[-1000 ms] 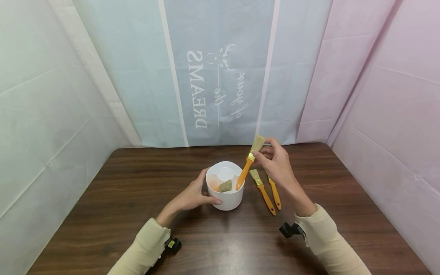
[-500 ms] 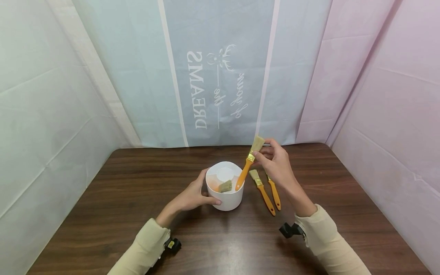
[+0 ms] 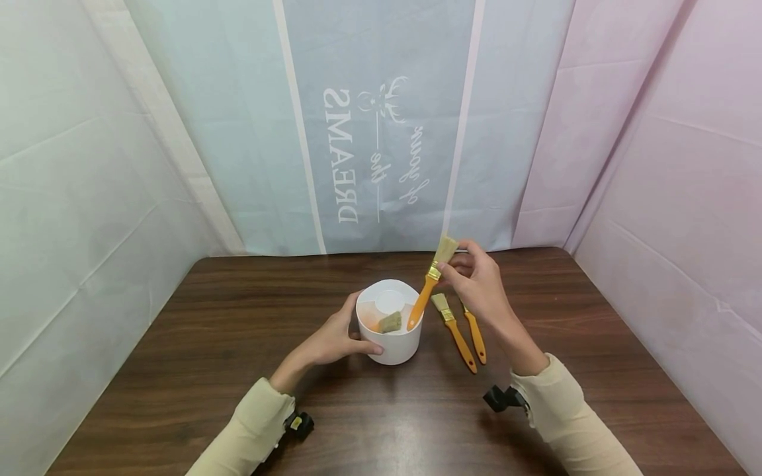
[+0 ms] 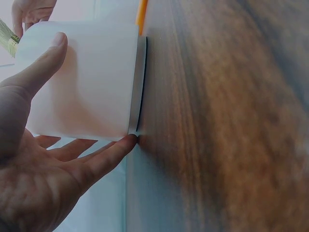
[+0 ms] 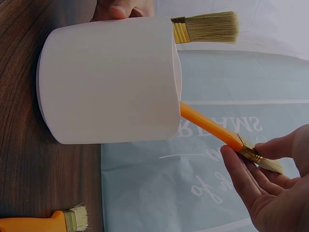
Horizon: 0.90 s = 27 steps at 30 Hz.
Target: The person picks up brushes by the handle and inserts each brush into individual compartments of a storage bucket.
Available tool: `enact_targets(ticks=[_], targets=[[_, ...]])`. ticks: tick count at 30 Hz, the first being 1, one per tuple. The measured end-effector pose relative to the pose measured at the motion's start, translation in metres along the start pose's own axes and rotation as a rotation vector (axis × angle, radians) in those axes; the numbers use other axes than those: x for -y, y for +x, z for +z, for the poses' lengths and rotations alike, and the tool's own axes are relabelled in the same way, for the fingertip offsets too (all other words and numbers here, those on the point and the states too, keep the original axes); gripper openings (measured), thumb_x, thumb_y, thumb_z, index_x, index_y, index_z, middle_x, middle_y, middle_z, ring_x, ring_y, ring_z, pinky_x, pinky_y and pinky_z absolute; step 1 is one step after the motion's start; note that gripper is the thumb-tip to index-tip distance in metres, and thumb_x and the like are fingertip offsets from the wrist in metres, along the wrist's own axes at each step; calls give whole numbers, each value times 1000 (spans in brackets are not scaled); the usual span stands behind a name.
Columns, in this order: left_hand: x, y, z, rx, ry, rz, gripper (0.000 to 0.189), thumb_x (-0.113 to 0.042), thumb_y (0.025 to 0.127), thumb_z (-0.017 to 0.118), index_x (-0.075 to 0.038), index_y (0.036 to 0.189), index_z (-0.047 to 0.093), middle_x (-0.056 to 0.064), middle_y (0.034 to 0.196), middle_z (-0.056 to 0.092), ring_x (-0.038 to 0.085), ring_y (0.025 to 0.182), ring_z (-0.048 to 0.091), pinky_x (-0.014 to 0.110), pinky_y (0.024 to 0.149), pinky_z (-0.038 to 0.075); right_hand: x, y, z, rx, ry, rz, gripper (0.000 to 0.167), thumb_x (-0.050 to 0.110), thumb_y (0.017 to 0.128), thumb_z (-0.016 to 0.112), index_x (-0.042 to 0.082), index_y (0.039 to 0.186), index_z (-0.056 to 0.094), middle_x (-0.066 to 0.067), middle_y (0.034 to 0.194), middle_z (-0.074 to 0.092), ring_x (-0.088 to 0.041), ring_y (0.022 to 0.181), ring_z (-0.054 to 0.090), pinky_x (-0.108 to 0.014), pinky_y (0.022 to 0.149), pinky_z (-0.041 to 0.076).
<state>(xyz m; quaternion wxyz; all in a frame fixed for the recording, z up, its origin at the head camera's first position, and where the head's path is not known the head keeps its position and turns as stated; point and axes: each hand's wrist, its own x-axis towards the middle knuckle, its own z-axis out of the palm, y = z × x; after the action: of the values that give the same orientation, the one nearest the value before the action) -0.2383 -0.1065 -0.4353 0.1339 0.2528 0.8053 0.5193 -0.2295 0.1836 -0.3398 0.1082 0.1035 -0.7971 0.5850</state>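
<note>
So the right hand [image 3: 479,277] has a brush pinched between thumb and fingers up at the metal band, and that held brush [image 3: 424,294] is tilted: bristles up toward the tabletop's far edge and a bit to the right, orange handle sloping down-left. The handle's tip is inside the mouth of the white tub [image 3: 397,349], just past the right side of the rim. Can't tell if it touches the inside or the bottom.

The tub is upright about midway between the tabletop's [image 3: 226,357] left and right edges, nearer the far edge. The left hand [image 3: 333,340] grips it from the left, thumb on the near wall, fingers wrapped behind.

What's in the way? Mainly the right stretch of rim, plus a brush in the tub [image 3: 390,322] leaning bristles-out at the near side, to the left of the handle tip. Two more brushes lie between the tub and the tabletop's right edge, handles toward the near edge: a left loose brush [image 3: 458,337] and a right loose brush [image 3: 475,336], its bristles hidden by the right hand.
</note>
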Motion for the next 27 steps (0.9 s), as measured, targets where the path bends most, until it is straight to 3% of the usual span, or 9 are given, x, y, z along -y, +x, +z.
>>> enact_targets(ticks=[11,20,27], targets=[[0,0,0,0,3,-3,109,-27,80,92,-22,162,20,6,160,40,27,142,47,46,104,55,0,0,0,7,-22,-3,35,8,98,68,4,130,54,-23,108,74,-14,81,74,-31,71,64],[1,-1,1,-6,28,6,110,-28,79,92,-23,162,19,5,159,42,26,142,48,46,106,53,-3,0,-1,18,-15,-12,37,10,99,68,4,132,53,-23,108,73,-19,81,75,-33,70,64],[1,-1,1,-11,35,8,111,-28,79,92,-22,162,19,6,159,42,25,142,48,48,108,51,-2,0,-1,22,-10,-5,36,11,99,68,4,132,54,-23,109,73,-33,86,76,-34,70,64]])
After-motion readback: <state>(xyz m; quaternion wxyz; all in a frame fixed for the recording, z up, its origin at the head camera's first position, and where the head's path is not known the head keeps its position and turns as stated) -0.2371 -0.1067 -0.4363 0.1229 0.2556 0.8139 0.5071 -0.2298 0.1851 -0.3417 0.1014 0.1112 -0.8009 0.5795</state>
